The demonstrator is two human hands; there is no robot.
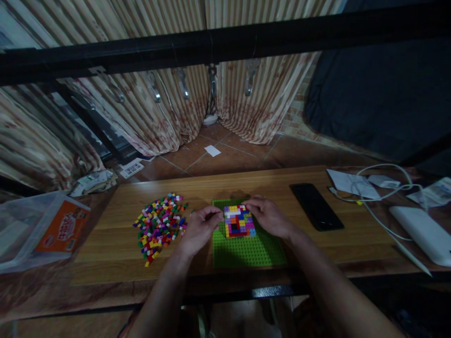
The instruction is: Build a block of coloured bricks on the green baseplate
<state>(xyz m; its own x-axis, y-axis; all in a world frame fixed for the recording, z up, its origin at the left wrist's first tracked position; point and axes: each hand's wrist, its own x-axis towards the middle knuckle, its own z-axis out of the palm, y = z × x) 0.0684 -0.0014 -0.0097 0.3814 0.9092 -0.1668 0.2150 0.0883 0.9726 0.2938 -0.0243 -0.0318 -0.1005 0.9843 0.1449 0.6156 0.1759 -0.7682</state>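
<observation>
A green studded baseplate (252,251) lies on the wooden table (116,249) in front of me. On its far half sits a patch of small multicoloured bricks (239,220). My left hand (199,230) rests at the patch's left edge, fingers curled and pinched near the bricks. My right hand (269,216) lies over the patch's right and far side, fingertips touching the top row. Whether either hand pinches a loose brick is too small to tell. A loose pile of coloured bricks (158,225) lies left of my left hand.
A black phone (316,206) lies right of the baseplate. Further right are papers (352,184), a white cable (384,192) and a white power bank (423,232). A clear plastic bag with an orange label (52,230) sits at the left. A black bar (225,44) crosses overhead.
</observation>
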